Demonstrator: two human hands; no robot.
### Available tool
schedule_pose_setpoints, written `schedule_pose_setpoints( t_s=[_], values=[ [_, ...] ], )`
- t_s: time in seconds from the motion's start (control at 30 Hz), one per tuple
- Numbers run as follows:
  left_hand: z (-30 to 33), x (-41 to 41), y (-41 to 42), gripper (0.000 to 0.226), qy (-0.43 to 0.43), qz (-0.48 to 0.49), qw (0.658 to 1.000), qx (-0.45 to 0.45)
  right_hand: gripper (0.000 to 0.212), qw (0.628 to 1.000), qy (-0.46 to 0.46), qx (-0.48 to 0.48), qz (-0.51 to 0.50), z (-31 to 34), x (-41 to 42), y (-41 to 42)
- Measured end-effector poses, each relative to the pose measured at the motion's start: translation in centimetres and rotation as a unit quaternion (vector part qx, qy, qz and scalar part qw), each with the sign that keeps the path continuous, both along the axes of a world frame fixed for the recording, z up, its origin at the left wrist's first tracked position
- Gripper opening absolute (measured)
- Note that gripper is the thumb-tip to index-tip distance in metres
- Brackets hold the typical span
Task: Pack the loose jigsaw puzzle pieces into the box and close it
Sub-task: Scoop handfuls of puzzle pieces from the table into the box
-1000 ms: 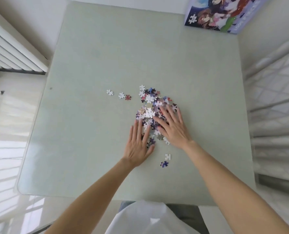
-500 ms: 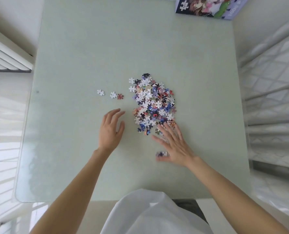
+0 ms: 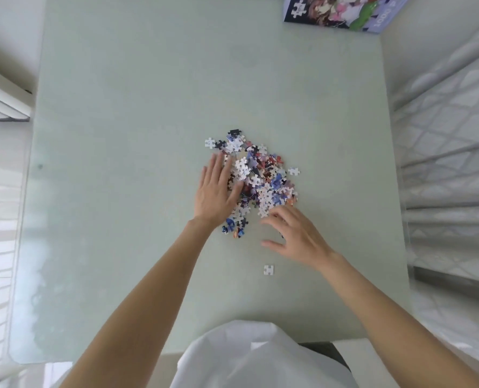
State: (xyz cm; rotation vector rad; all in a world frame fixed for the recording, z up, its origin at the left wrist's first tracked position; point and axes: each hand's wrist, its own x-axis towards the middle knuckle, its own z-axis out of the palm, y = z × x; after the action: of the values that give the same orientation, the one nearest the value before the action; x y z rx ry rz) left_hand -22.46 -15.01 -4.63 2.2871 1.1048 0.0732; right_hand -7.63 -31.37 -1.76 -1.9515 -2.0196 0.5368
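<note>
Our left hand (image 3: 215, 191) has slid in flat against the pile of puzzle pieces (image 3: 256, 177), sweeping the three strays in. Our right hand (image 3: 297, 236), fingers loose and empty, sits at the pile's 5 o'clock. The box (image 3: 344, 12) waits far off at 1 o'clock on the table (image 3: 120, 107). One piece (image 3: 268, 270) lies alone at 6 o'clock.

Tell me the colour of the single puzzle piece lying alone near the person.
White, seen in the head view: the lone white jigsaw piece.
</note>
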Motion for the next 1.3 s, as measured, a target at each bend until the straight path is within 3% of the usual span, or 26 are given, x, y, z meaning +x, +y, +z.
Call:
schedule_pose_setpoints(
  t_s=[0.13, 0.3, 0.4, 0.47, 0.53, 0.6, 0.73, 0.87, 1.0, 1.1, 1.17, 1.3],
  values=[
    [0.6, 0.2, -1.3, 0.06, -0.065, 0.009, 0.997, -0.042, 0.062, 0.994, -0.019, -0.103, 0.045, -0.9, -0.8, -3.9],
    [1.4, -4.3, -3.9, 0.038, -0.153, 0.016, 0.986, 0.061, 0.035, 0.996, 0.054, -0.071, 0.027, -1.5, 0.1, -1.8],
    [1.1, -5.7, -8.0, 0.022, -0.169, -0.131, 0.974, 0.074, 0.019, 0.993, 0.104, -0.055, -0.025, -1.1, 0.7, 0.7],
    [0.5, -5.2, -10.8, 0.02, -0.133, -0.236, 0.961, 0.063, 0.009, 0.987, 0.127, -0.027, -0.09, -0.6, 1.0, 2.0],
    [0.2, -4.1, -12.3, 0.021, -0.099, -0.254, 0.96, 0.068, 0.009, 0.975, 0.131, 0.022, -0.176, 0.3, 1.2, 1.9],
    [0.5, -3.3, -11.7, 0.022, -0.091, -0.214, 0.971, 0.063, 0.012, 0.963, 0.117, 0.029, -0.24, 0.7, 1.4, 0.2],
    [2.2, -4.4, -9.0, 0.027, -0.096, -0.068, 0.992, 0.05, 0.034, 0.934, 0.087, -0.108, -0.329, 0.2, -0.6, -2.8],
    [3.5, -5.6, -7.2, 0.07, 0.042, 0.12, 0.992, -0.025, 0.036, 0.925, 0.148, -0.096, -0.335, 0.7, -1.7, 1.4],
    [3.6, -2.9, -5.7, 0.082, 0.044, 0.124, 0.989, -0.068, 0.033, 0.923, 0.145, -0.088, -0.345, 2.3, 0.5, 4.2],
    [3.9, 0.3, -4.2, 0.079, 0.038, 0.13, 0.987, -0.088, 0.065, 0.924, 0.068, -0.134, -0.351, 2.8, 3.6, 4.6],
    [4.0, 1.8, -3.2, 0.081, 0.039, 0.137, 0.984, -0.106, 0.092, 0.919, 0.08, -0.193, -0.334, 3.0, 4.9, 5.5],
    [4.3, 3.6, -2.2, 0.091, 0.026, 0.165, 0.974, -0.151, 0.106, 0.944, 0.085, -0.225, -0.226, 2.4, 5.0, 8.3]
  ],
)
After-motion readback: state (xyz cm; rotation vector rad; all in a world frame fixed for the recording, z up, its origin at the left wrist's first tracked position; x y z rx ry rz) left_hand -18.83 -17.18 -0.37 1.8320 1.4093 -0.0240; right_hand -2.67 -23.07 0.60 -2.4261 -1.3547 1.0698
